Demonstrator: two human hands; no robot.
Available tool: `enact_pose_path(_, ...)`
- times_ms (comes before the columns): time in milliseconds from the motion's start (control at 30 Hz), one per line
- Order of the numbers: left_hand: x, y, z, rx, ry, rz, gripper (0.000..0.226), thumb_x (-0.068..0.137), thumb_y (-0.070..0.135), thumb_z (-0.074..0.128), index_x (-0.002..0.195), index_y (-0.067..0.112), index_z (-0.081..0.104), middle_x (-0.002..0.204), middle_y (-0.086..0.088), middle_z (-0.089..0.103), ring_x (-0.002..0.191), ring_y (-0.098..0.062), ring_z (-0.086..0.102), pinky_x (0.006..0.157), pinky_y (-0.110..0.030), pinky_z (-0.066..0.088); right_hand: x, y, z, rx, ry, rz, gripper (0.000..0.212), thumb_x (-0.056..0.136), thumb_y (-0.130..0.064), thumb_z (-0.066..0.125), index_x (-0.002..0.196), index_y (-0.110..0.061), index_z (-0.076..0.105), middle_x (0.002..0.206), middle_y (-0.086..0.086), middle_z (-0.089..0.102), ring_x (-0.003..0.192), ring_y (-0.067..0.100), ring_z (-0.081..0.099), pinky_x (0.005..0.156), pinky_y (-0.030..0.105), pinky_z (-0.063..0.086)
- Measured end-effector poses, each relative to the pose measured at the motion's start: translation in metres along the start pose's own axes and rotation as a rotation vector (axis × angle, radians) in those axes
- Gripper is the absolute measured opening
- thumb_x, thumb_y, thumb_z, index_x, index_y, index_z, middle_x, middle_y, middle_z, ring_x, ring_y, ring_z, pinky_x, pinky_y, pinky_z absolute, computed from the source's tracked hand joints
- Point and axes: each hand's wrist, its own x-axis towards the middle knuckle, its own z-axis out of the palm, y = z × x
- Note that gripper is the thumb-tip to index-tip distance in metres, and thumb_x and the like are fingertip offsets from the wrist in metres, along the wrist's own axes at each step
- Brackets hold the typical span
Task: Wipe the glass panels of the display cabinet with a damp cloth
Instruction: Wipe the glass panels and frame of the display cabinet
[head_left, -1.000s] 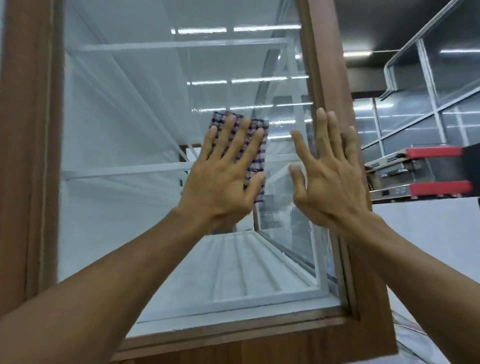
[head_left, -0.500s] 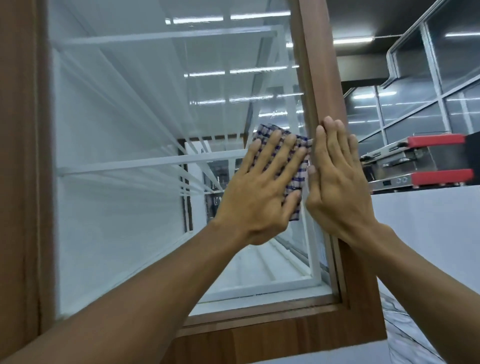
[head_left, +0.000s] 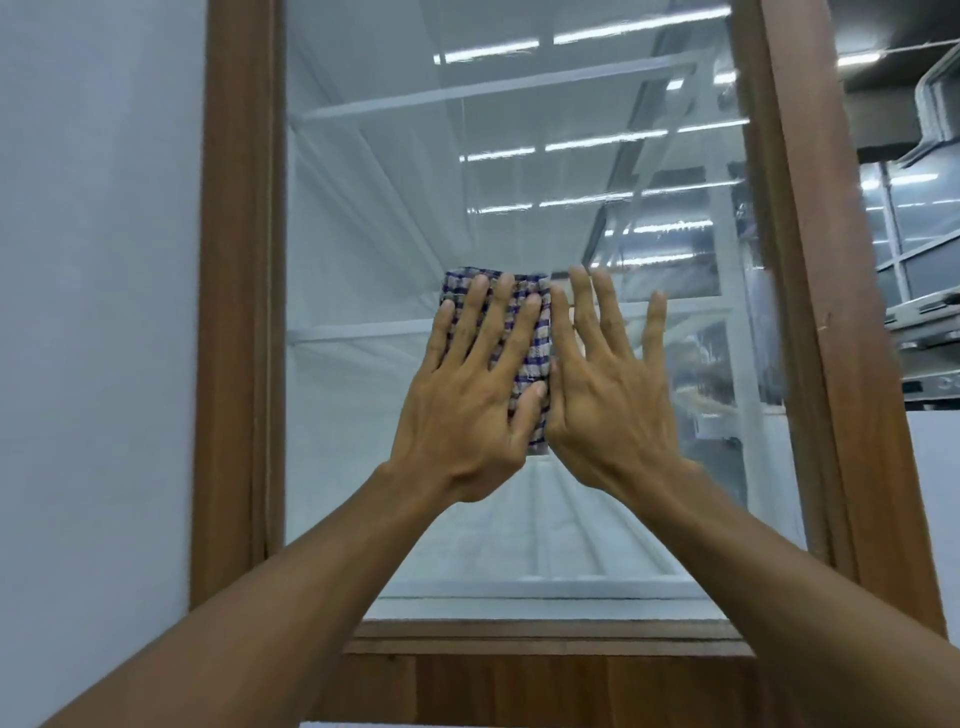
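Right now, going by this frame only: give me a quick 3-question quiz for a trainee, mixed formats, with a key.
1. True or false: the left hand presses the checked cloth flat against the glass panel.
2. Pick one. The right hand is: A) curled into a fist; B) open flat with straight fingers, beside the checked cloth; C) holding a spray bottle.
3. Fill in the blank: the glass panel is set in a brown ____ frame.

Key: 1 true; 2 B; 3 wooden.
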Motion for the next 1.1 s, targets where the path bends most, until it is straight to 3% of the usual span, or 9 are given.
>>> enact_pose_path(167, -0.025, -0.048, -0.013, 0.038, -0.008, -0.079, 0.070, 0.105, 0.043, 0.026, 0.165, 0.011, 0.009, 0.173, -0.012, 0.000, 0.160, -0.026, -0.007, 0.130, -0.048, 0.001, 0.014, -0.046, 0.020, -0.002, -0.018, -0.053, 0.068, 0.103, -0.042, 0.006, 0.162, -0.009, 0.012, 0.170, 0.015, 0.003, 0.158, 0.032, -0.002, 0.122, 0.069, 0.003)
enact_pose_path(367, -0.050, -0.097, -0.023, 0.064, 0.001, -0.245, 0.072, 0.105, 0.045, 0.025, 0.165, 0.012, 0.003, 0.173, -0.011, -0.007, 0.160, -0.024, -0.012, 0.130, -0.049, -0.001, 0.024, -0.074, 0.040, -0.129, -0.018, -0.129, 0.073, 0.101, -0.030, 0.041, 0.162, -0.006, 0.009, 0.170, 0.013, 0.001, 0.158, 0.031, -0.005, 0.120, 0.071, 0.003)
enact_pose_path(533, -0.077, -0.075, -0.019, 0.033, 0.058, -0.378, 0.071, 0.105, 0.042, 0.026, 0.165, 0.008, 0.004, 0.173, -0.014, -0.005, 0.160, -0.027, -0.010, 0.130, -0.049, -0.002, 0.010, -0.067, 0.037, -0.063, -0.020, -0.131, 0.064, 0.107, -0.034, 0.030, 0.163, -0.011, 0.007, 0.171, 0.012, -0.003, 0.158, 0.029, -0.006, 0.124, 0.065, 0.004)
enact_pose_path(667, -0.078, -0.044, -0.012, 0.027, -0.037, -0.110, 0.072, 0.104, 0.044, 0.029, 0.165, 0.011, 0.009, 0.173, -0.013, -0.002, 0.160, -0.029, -0.007, 0.130, -0.051, 0.001, -0.012, -0.052, 0.028, -0.022, 0.009, -0.116, 0.060, 0.107, -0.035, 0.018, 0.163, -0.016, 0.014, 0.171, 0.012, 0.001, 0.159, 0.028, -0.003, 0.125, 0.062, 0.005)
enact_pose_path(800, -0.033, -0.023, -0.005, -0.014, 0.019, -0.212, 0.071, 0.104, 0.042, 0.031, 0.165, 0.011, 0.011, 0.173, -0.013, 0.000, 0.160, -0.029, -0.006, 0.129, -0.053, 0.002, -0.021, -0.033, 0.021, -0.030, 0.049, -0.071, 0.058, 0.108, -0.039, 0.013, 0.163, -0.020, 0.016, 0.171, 0.012, 0.005, 0.159, 0.029, 0.001, 0.126, 0.060, 0.002)
enact_pose_path(967, -0.047, -0.001, -0.001, 0.025, -0.052, 0.050, 0.070, 0.105, 0.044, 0.028, 0.165, 0.013, 0.013, 0.173, -0.013, 0.003, 0.160, -0.029, -0.003, 0.129, -0.054, 0.007, -0.035, 0.017, 0.007, -0.047, 0.085, 0.018, 0.058, 0.108, -0.035, 0.024, 0.163, -0.019, 0.015, 0.171, 0.014, 0.004, 0.159, 0.029, 0.000, 0.126, 0.058, -0.003)
enact_pose_path(1100, -0.003, 0.016, 0.006, 0.002, 0.034, -0.166, 0.071, 0.105, 0.043, 0.032, 0.165, 0.012, 0.011, 0.173, -0.014, 0.003, 0.160, -0.031, -0.002, 0.129, -0.052, 0.001, -0.045, 0.051, -0.006, -0.062, 0.069, 0.035, 0.060, 0.107, -0.035, 0.027, 0.163, -0.017, 0.015, 0.171, 0.016, 0.003, 0.158, 0.031, 0.001, 0.126, 0.060, -0.001)
